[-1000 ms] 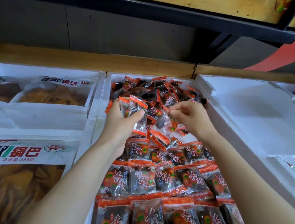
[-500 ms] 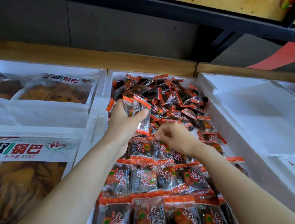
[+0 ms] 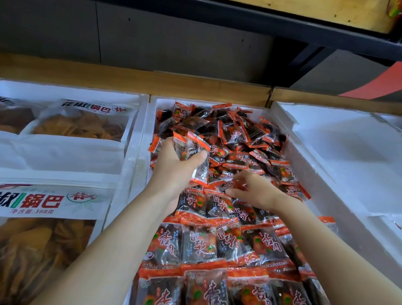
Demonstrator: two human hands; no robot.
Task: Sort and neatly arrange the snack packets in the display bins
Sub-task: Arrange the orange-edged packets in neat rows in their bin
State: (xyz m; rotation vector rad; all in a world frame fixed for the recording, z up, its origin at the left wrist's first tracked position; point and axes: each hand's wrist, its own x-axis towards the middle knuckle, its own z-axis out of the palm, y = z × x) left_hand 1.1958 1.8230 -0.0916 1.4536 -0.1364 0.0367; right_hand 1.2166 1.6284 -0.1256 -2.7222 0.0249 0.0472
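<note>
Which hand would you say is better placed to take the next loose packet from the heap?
Right, likely: the right hand, fingers extended, touches the loose orange-and-black plastic snack packets, while the left hand grips a bundle of packets.

A wooden bench (image 3: 122, 78) carries three white foam bins side by side. The left bin (image 3: 48, 88) holds large bags (image 3: 32, 206), the middle bin (image 3: 149, 129) snack packets (image 3: 220, 245), and the right bin (image 3: 350, 147) sits higher.

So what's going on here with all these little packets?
A person is tidying orange-and-black snack packets in the middle foam bin. The left hand holds a small bunch of packets, while the right hand reaches into the loose heap at the back. The near rows already lie neatly lined up.
</note>
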